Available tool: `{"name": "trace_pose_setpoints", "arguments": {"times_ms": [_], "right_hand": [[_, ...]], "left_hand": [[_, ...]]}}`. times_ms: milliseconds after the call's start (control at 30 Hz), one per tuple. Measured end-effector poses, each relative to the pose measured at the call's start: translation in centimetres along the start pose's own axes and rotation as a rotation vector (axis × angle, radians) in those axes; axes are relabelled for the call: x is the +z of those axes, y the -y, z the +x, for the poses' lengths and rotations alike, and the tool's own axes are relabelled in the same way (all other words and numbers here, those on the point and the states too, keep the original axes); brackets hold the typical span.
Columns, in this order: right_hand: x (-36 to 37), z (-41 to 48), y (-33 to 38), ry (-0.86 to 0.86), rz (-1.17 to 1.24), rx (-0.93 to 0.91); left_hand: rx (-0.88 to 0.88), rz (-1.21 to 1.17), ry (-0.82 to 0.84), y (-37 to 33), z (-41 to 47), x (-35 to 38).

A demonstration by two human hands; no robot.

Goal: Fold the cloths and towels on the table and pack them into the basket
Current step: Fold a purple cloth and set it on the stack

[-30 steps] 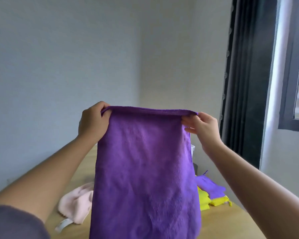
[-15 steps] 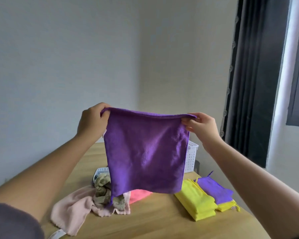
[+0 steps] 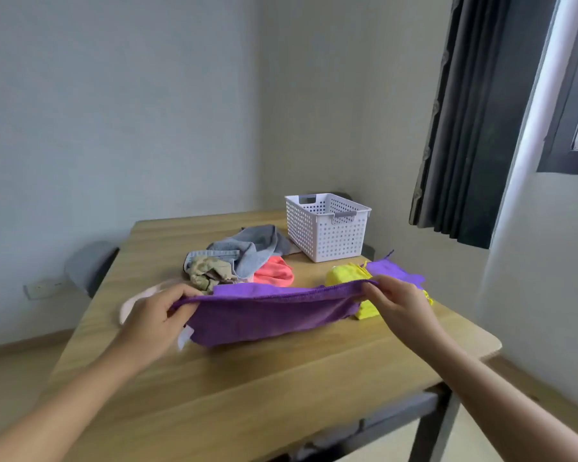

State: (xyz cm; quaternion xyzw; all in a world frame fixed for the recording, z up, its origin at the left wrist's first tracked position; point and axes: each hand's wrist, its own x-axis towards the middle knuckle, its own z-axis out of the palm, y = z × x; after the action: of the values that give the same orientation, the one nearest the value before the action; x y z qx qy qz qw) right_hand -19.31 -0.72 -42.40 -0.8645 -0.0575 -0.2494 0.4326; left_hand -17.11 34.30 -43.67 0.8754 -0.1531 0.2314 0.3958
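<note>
I hold a purple cloth point(image 3: 267, 316) low over the wooden table point(image 3: 281, 388). My left hand point(image 3: 154, 315) pinches its left top corner and my right hand point(image 3: 394, 303) pinches its right top corner. The cloth's lower part rests on the table. Behind it lies a loose pile: a grey towel point(image 3: 251, 245), an olive cloth point(image 3: 209, 270), a coral cloth point(image 3: 276, 275) and a pale pink cloth point(image 3: 137, 298). Folded yellow cloths point(image 3: 342, 276) and a folded purple cloth point(image 3: 394, 273) sit at the right. A white perforated basket point(image 3: 326, 225) stands at the back right.
The table's right edge point(image 3: 491, 348) lies close to my right hand. A grey chair back point(image 3: 87, 265) stands at the table's left side. A dark curtain point(image 3: 464, 128) and window are on the right wall.
Both hands have lowered the purple cloth from chest height down onto the table. The view has tilted down, so the basket and the cloth pile now show.
</note>
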Motion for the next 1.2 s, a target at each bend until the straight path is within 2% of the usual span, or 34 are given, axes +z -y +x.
{"name": "trace_pose_setpoints", "arguments": {"times_ms": [100,167,267,433,567,733,900,1000,1100,1200], "right_hand": [[0.2,-1.5,-1.0,0.033,0.003,-0.008],[0.2,-1.8,-1.5,0.027,0.008,-0.021],[0.4,-1.4,-2.4,0.070,0.089,0.018],[3.4,-0.6,-4.6,0.134,0.016,0.098],[6.3,1.3,-6.3,0.105,-0.044,0.150],[9.4,4.6,-7.3,0.042,-0.102,0.165],[12.0,7.0,-9.3,0.119,-0.304,0.180],[13.4,7.2,-10.8,0.155,-0.400,0.119],[14.1,7.0,-11.6,0.125,-0.489,0.033],[14.4,7.2,-12.5,0.092,-0.533,-0.033]], "left_hand": [[-0.065,-0.196,0.125,-0.1,-1.8,0.4],[-0.190,-0.393,0.194,-0.3,-2.5,0.5],[-0.281,-0.451,0.293,1.1,-2.5,1.0],[-0.295,-0.159,0.267,3.2,-1.1,3.5],[-0.303,0.092,0.143,5.0,0.6,6.1],[-0.340,0.135,0.027,6.6,3.3,7.8],[-0.302,0.274,0.097,8.9,4.8,9.5],[-0.181,0.432,0.129,10.7,5.0,10.7],[-0.076,0.503,0.088,11.6,5.0,11.2],[-0.065,0.531,0.081,12.1,5.3,11.3]]}}
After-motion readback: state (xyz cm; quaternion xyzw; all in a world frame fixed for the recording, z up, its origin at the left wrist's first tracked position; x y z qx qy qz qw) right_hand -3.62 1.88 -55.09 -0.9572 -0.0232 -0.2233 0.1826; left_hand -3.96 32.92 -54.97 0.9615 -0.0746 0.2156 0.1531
